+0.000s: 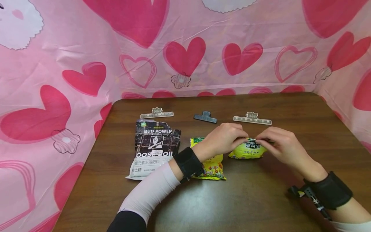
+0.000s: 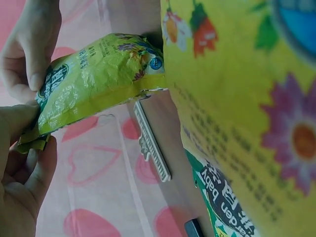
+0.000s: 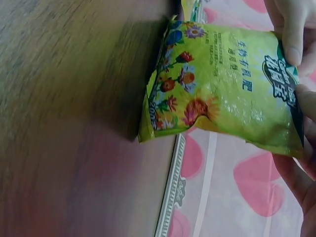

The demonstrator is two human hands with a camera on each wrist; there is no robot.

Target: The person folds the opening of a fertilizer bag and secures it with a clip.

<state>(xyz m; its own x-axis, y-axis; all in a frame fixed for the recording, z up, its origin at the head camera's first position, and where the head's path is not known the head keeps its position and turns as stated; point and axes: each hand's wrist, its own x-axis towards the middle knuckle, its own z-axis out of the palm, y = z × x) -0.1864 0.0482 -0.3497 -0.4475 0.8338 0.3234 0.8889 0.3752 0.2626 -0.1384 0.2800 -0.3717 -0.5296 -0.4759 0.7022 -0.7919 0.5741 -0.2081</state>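
A small yellow-green fertilizer bag [image 1: 246, 152] stands near the right side of the table, its printed front facing me. At its upper left corner my left hand [image 1: 227, 137] pinches the top edge between thumb and fingers. My right hand [image 1: 279, 141] pinches the upper right corner the same way. A turned-over flap of the top edge shows by the left fingers in the left wrist view. In the right wrist view, the flower-printed bottom is down by the tabletop. Another yellow bag [image 1: 213, 166] lies under my left wrist, partly hidden by it.
A black and white bag [image 1: 156, 145] marked BUD POWER lies at the left. Behind the bags are a pale ruler-edged clip [image 1: 156, 114] at left, a dark clip [image 1: 205, 117] in the middle and another pale clip [image 1: 252, 119] at right. Pink heart-patterned cloth [image 1: 185, 25] hangs around the wooden table [image 1: 232, 199].
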